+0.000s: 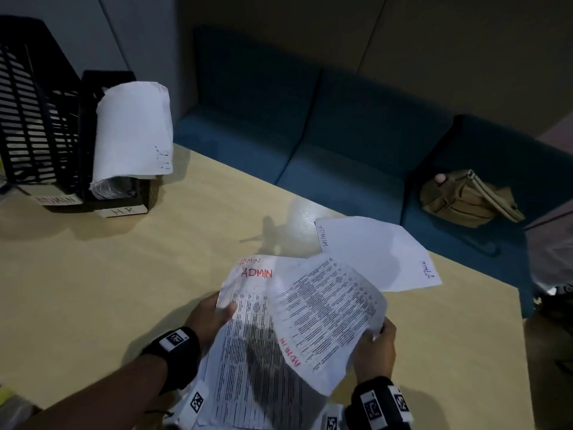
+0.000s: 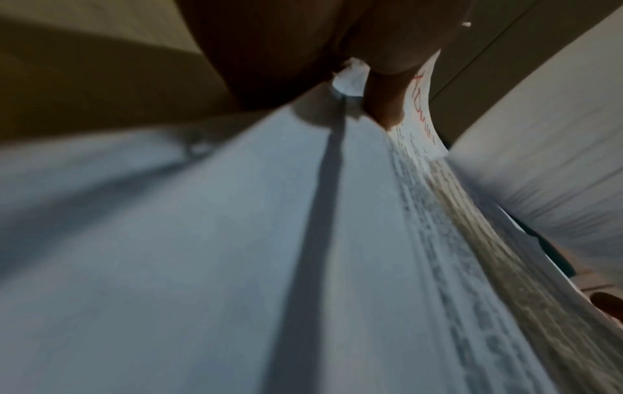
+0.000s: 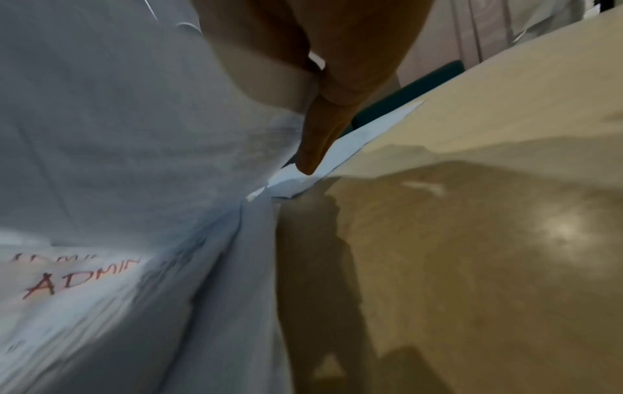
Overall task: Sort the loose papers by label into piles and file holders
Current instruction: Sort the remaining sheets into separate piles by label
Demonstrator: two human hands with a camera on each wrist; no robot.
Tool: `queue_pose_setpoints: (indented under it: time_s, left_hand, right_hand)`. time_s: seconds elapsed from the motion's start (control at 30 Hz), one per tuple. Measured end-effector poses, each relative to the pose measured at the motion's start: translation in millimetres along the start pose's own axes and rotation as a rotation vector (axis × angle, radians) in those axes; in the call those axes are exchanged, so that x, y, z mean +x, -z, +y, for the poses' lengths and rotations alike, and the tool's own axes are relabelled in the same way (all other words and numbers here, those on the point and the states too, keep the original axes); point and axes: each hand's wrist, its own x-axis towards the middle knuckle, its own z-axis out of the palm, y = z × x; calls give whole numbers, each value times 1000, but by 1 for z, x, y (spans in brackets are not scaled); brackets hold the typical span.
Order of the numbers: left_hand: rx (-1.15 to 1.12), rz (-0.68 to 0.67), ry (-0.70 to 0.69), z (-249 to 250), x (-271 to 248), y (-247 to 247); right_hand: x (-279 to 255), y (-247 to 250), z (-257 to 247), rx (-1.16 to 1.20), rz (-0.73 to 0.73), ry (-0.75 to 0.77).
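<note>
My left hand (image 1: 217, 311) grips a stack of printed papers (image 1: 248, 352) over the table's near edge; its top sheet bears a red ADMIN label (image 1: 256, 273). In the left wrist view the thumb (image 2: 384, 106) lies on the stack (image 2: 236, 240). My right hand (image 1: 376, 342) pinches one printed sheet (image 1: 328, 315) by its right edge, lifted and turned over the stack. The right wrist view shows fingers (image 3: 320, 128) curled on that sheet (image 3: 118, 120). Two black file holders stand at the far left, tagged ADMIN (image 1: 55, 199) and HR (image 1: 124, 210). The HR holder carries curled white papers (image 1: 133, 131).
Two white sheets (image 1: 372, 249) with handwritten labels lie face down on the beige table (image 1: 124, 290) near its right edge. Behind the table runs a blue sofa (image 1: 341, 119) with a khaki bag (image 1: 465, 200) on it.
</note>
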Motion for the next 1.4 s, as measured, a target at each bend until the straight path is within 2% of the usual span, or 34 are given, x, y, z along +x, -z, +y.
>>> queue_pose_setpoints:
  time_s: [0.17, 0.2, 0.27, 0.3, 0.33, 0.37, 0.4, 0.47, 0.57, 0.7, 0.83, 0.9, 0.97, 1.07, 1.17, 1.27, 1.4]
  left_hand:
    - [1, 65, 69, 2, 5, 0]
    - [-9, 65, 82, 4, 5, -1]
    - [-49, 33, 53, 10, 3, -4]
    - [-57, 11, 25, 11, 1, -4]
    - [-47, -1, 1, 12, 1, -5]
    - [0, 12, -2, 9, 1, -5]
    - [63, 33, 4, 7, 1, -6]
    - [152, 53, 26, -3, 6, -5]
    - [261, -13, 82, -11, 13, 6]
    - [341, -100, 110, -12, 15, 18]
    - [160, -98, 133, -7, 12, 10]
    - [76, -79, 138, -9, 12, 7]
    - [16, -56, 132, -14, 13, 6]
    - [-54, -38, 150, -16, 13, 3]
    - [-93, -4, 145, -16, 13, 1]
    - [-78, 67, 99, -18, 13, 2]
    - [-47, 143, 91, -18, 11, 2]
  right_hand:
    - [-11, -6, -6, 116, -54, 103]
    - [-19, -8, -7, 101, -66, 128]
    - [-35, -6, -13, -103, -20, 227]
    - [-40, -7, -17, -259, 28, 416]
    - [-40, -9, -21, -448, 51, 681]
    - [-37, -14, -28, -615, -9, 881]
    - [-33, -22, -38, -730, -144, 956]
    - [-28, -41, -61, -823, -426, 903]
    - [-12, -71, -75, -985, -591, 967]
    - [-3, -88, -73, -1070, -599, 980]
    - [1, -75, -76, -954, -462, 1058]
    - [8, -60, -81, -834, -452, 942]
    - [15, -47, -82, -633, -438, 702]
    - [25, -36, -74, -318, -262, 434]
    - [32, -32, -61, -161, -200, 211]
    - [35, -24, -43, -148, -164, 166]
    - [37, 2, -35, -25, 78, 183]
